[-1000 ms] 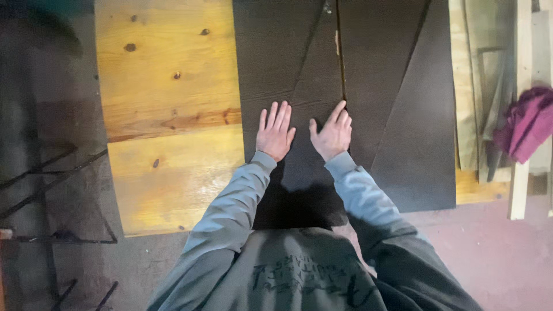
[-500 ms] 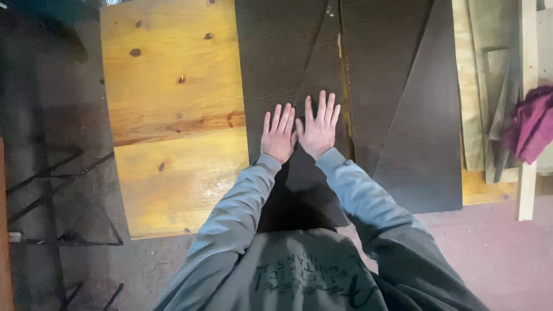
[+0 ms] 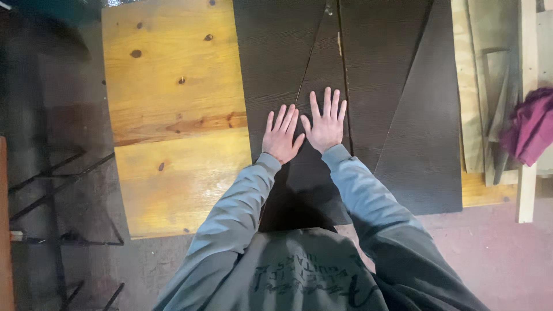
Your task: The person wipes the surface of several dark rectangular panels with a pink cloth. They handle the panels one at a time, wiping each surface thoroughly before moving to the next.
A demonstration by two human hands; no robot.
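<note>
Two flat, open palms, left hand (image 3: 281, 137) and right hand (image 3: 325, 122), are being pressed side by side on the narrow dark wedge panel (image 3: 322, 75) between larger dark boards (image 3: 276, 57), where uneven pressure is likely risking it being slid askew.

Left of the hands I see a bench (image 3: 173, 115) of yellow knotty pine boards, glossy under the light. Further left lies a dark floor (image 3: 52, 115) with a black metal frame (image 3: 57, 184). Right of the hands, pale wood strips (image 3: 495, 86) carry a magenta cloth (image 3: 533, 132); below them the floor (image 3: 501, 259) is reddish.
</note>
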